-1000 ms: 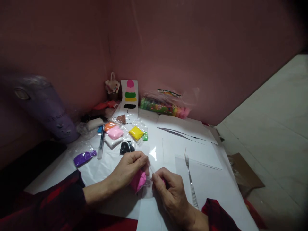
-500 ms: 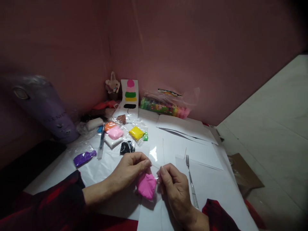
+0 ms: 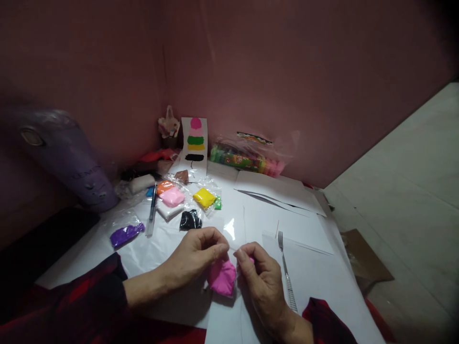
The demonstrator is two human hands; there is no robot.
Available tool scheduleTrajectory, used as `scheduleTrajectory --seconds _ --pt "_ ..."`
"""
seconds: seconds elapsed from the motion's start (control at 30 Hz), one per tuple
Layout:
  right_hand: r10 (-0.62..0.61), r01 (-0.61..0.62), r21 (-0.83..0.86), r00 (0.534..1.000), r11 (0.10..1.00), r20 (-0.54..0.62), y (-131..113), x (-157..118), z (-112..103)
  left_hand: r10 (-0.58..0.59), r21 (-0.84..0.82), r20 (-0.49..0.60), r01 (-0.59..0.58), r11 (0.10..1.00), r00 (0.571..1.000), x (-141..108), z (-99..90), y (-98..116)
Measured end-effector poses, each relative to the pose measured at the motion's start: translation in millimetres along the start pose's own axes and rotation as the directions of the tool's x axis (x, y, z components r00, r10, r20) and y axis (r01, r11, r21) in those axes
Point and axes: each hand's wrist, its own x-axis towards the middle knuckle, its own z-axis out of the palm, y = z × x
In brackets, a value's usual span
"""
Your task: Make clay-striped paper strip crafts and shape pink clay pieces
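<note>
A packet of bright pink modelling clay (image 3: 222, 278) hangs just above the white paper in front of me. My left hand (image 3: 201, 251) is closed, thumb and forefinger pinching the top of its clear plastic wrapper. At the packet's right, my right hand (image 3: 260, 277) is closed in a pinch near the wrapper's edge. A small bit of pink clay (image 3: 252, 260) shows by its fingers; the fingertips hide part of their hold. To the right of that hand lies a metal fork (image 3: 286, 267), with a thin stick (image 3: 277, 228) beyond its tines.
Packets of yellow clay (image 3: 204, 197), black clay (image 3: 191, 220) and purple clay (image 3: 126, 235) lie left and beyond, beside a pen (image 3: 152, 210). A colour-swatch card (image 3: 195, 145) leans at the wall near a bag of colourful clay (image 3: 247, 158). A purple bottle (image 3: 71, 162) stands left.
The pink clay packet and my left hand have shifted slightly right, towards my right hand. A bit of pink now shows at my right fingers.
</note>
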Motion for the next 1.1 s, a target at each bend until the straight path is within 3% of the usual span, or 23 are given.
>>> scheduleTrajectory --seconds 0.27,0.47,0.63,0.77,0.93,1.1 --pt "-0.045 0.047 -0.03 0.997 0.998 0.067 0.4 -0.2 0.0 0.027 0.139 0.016 -0.029 0.99 1.0 -0.8 1.0 2.4" --pt "0.016 -0.017 0.044 1.0 0.999 0.007 -3.5 -1.1 0.5 0.01 0.047 0.003 -0.01 0.999 1.0 0.5 -0.1 1.2" --pt "0.161 -0.154 0.214 0.987 0.965 -0.018 -1.8 -0.9 2.9 0.01 0.022 -0.064 -0.009 1.0 0.998 2.5 -1.4 2.7" --pt "0.285 -0.242 0.416 0.957 0.877 -0.043 0.3 2.9 4.3 0.027 -0.04 -0.175 -0.034 0.999 0.984 7.7 -4.4 1.5" --pt "0.287 -0.233 0.482 0.957 0.844 -0.04 1.8 8.8 5.3 -0.03 -0.141 -0.342 -0.02 0.99 0.939 13.8 -8.4 1.6" --pt "0.313 -0.279 0.49 0.95 0.826 0.014 3.6 8.3 4.8 -0.073 -0.195 -0.339 0.006 0.981 0.938 14.3 -8.3 2.4"
